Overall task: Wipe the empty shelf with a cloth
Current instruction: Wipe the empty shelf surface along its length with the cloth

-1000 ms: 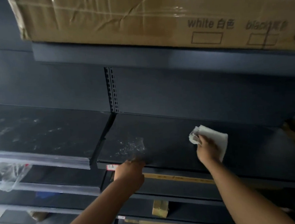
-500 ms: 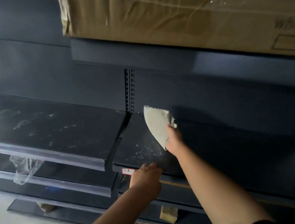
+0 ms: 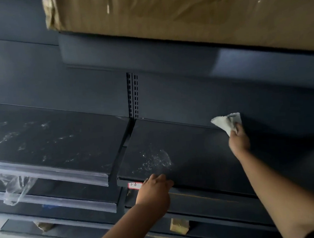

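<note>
Right hand (image 3: 238,142) sits far back on the shelf (image 3: 198,153), cloth (image 3: 226,122) under its fingers against the rear edge. Left hand (image 3: 154,192) rests on the near lip, just right of the label (image 3: 134,185). A neighbouring shelf (image 3: 51,146) lies to the left, plastic bag (image 3: 15,188) hanging below it. Cardboard box (image 3: 181,13) sits on the shelf above.

Right hand (image 3: 238,142) presses a white cloth (image 3: 226,122) at the dark shelf's (image 3: 192,153) rear edge, seemingly touching.
</note>
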Motion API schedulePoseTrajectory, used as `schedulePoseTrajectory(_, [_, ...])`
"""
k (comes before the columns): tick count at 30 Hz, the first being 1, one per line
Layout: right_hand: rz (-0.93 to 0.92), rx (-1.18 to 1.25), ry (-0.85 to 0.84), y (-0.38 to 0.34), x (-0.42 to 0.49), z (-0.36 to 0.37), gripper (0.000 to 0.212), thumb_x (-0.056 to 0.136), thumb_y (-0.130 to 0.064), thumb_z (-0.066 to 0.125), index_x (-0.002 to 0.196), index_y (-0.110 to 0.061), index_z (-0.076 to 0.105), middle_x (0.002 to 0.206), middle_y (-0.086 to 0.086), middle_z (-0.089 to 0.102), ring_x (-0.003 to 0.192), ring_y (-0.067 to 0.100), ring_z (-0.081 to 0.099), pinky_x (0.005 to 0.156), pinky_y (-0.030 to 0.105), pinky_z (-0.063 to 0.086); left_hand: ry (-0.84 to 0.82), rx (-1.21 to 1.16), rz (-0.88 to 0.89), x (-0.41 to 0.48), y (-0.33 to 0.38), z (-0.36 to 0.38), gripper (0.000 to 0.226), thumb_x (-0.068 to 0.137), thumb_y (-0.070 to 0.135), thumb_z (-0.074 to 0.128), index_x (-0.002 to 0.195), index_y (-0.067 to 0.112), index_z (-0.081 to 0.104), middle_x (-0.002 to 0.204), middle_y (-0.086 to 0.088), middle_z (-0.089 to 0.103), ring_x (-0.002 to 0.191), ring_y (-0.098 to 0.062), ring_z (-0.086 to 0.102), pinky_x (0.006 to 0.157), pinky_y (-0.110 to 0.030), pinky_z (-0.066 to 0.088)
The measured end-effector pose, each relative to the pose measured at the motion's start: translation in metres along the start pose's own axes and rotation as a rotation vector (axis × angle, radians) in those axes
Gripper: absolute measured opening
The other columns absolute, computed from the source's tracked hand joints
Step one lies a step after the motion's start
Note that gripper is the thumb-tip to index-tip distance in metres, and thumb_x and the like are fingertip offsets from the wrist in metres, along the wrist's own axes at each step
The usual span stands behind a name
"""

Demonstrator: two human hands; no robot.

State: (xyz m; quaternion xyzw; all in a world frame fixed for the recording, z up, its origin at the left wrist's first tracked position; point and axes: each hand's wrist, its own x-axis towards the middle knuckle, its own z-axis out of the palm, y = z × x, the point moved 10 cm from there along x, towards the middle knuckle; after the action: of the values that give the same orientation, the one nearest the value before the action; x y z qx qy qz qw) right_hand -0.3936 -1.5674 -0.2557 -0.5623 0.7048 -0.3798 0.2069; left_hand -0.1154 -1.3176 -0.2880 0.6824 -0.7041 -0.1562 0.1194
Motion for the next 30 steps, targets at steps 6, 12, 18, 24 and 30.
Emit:
schedulePoseTrajectory(6, [-0.126,-0.469,-0.204,-0.033,-0.028,0.083,0.041,0.097,-0.033,0.037,0.137,-0.028,0.045,0.133,0.011,0.056,0.119,0.036,0.053,0.102,0.045,0.041,-0.009,-0.027,-0.009,0.002,-0.003,0.001,0.043,0.083,0.017,0.049,0.123,0.032,0.053,0.114,0.008,0.054,0.109,-0.017,0.043,0.083,-0.029,0.046])
schedulePoseTrajectory(12, [-0.258,-0.352,-0.458,-0.122,-0.079,0.171,0.042,0.097,-0.029,0.038,0.138,-0.024,0.046,0.136,0.011,0.054,0.118,0.034,0.054,0.100,0.040,0.043,-0.023,-0.017,-0.016,0.004,-0.004,0.000,0.040,0.078,0.021,0.049,0.116,0.030,0.056,0.109,0.007,0.054,0.107,-0.018,0.044,0.080,-0.031,0.047])
schedulePoseTrajectory(18, [0.257,0.590,-0.673,-0.155,-0.134,0.219,0.039,0.097,-0.023,0.043,0.135,-0.014,0.045,0.141,0.011,0.048,0.126,0.026,0.047,0.105,0.035,0.039,-0.025,-0.015,-0.006,0.004,-0.003,0.002,0.048,0.082,0.019,0.051,0.127,0.035,0.050,0.117,0.011,0.052,0.111,-0.014,0.040,0.079,-0.028,0.044])
schedulePoseTrajectory(24, [0.319,0.834,-0.305,-0.108,-0.103,0.140,0.028,0.094,-0.023,0.052,0.120,-0.012,0.055,0.122,0.017,0.062,0.109,0.032,0.062,0.094,0.045,0.051,-0.046,0.003,0.011,0.001,0.000,0.001,0.052,0.082,0.022,0.053,0.132,0.036,0.045,0.122,0.012,0.049,0.114,-0.014,0.039,0.083,-0.030,0.043])
schedulePoseTrajectory(30, [0.272,0.754,-0.002,-0.027,-0.075,0.006,0.030,0.093,-0.020,0.050,0.122,-0.014,0.055,0.118,0.014,0.063,0.109,0.036,0.062,0.096,0.051,0.050,-0.049,0.015,0.027,0.000,-0.002,0.003,0.053,0.082,0.023,0.055,0.133,0.035,0.043,0.123,0.007,0.049,0.115,-0.018,0.041,0.084,-0.034,0.047])
